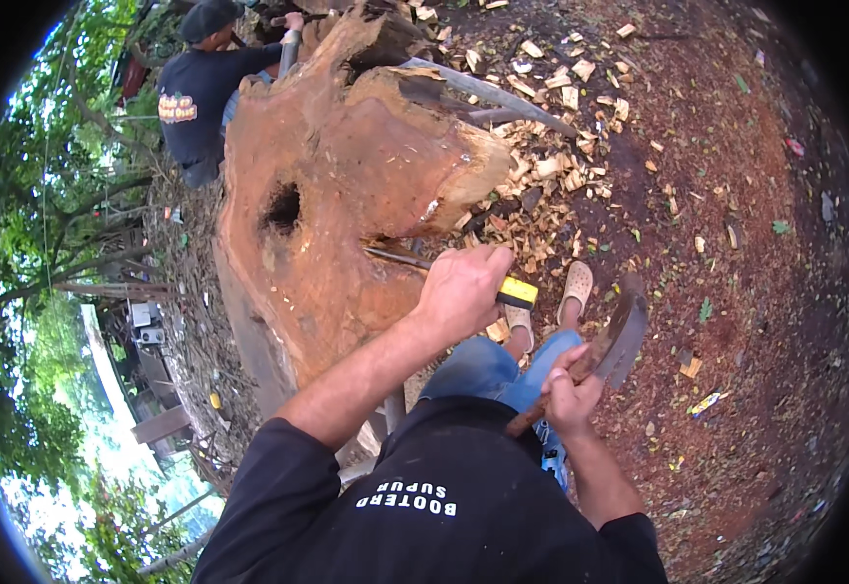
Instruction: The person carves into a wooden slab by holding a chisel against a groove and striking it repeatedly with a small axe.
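My left hand [461,289] is closed around a chisel [518,291] with a yellow and black handle. Its thin metal blade points left, with the tip at a notch in the edge of a large reddish-brown wood slab [337,165]. In my right hand [572,397], lower and to the right, is a wooden-handled tool [622,336] with a broad, dark, curved head. That head is tilted up and right, apart from the chisel. A dark hole [283,207] opens in the slab left of the notch.
Another person [196,102] in dark clothes is at the slab's far left end. Many pale wood chips [551,165] cover the ground beyond my feet in beige clogs [576,285]. A grey branch-like piece [493,92] sticks out past the slab. Reddish, littered ground lies to the right.
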`<state>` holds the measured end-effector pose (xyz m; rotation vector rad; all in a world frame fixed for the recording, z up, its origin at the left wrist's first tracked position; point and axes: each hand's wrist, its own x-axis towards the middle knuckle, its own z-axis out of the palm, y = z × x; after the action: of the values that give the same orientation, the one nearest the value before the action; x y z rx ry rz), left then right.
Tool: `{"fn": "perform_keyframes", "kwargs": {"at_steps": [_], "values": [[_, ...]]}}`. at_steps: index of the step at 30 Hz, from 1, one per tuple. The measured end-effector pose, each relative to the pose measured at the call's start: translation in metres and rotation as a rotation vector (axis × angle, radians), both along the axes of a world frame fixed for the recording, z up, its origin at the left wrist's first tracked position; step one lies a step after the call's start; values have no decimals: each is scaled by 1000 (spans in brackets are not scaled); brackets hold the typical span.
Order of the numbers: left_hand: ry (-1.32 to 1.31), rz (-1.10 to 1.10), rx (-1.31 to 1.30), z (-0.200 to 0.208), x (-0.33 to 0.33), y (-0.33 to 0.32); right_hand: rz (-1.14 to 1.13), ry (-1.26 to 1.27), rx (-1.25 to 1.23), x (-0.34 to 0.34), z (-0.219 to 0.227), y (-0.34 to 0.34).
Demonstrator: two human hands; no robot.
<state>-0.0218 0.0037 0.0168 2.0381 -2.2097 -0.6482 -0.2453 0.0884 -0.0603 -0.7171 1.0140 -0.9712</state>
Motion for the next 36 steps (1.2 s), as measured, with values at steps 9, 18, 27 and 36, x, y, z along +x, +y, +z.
{"fn": "perform_keyframes", "kwargs": {"at_steps": [9,18,27,36], "values": [[-43,-29,14,-3,-1,-1,177,182,-1,-8,-26,-6],[10,146,-140,-10,-35,-57,-20,160,131,-43,-27,-7],[-50,177,16,-23,-25,-54,47,113,163,-43,-19,-18],[-91,335,-3,-23,-11,-76,-75,85,25,-56,10,-119]]}}
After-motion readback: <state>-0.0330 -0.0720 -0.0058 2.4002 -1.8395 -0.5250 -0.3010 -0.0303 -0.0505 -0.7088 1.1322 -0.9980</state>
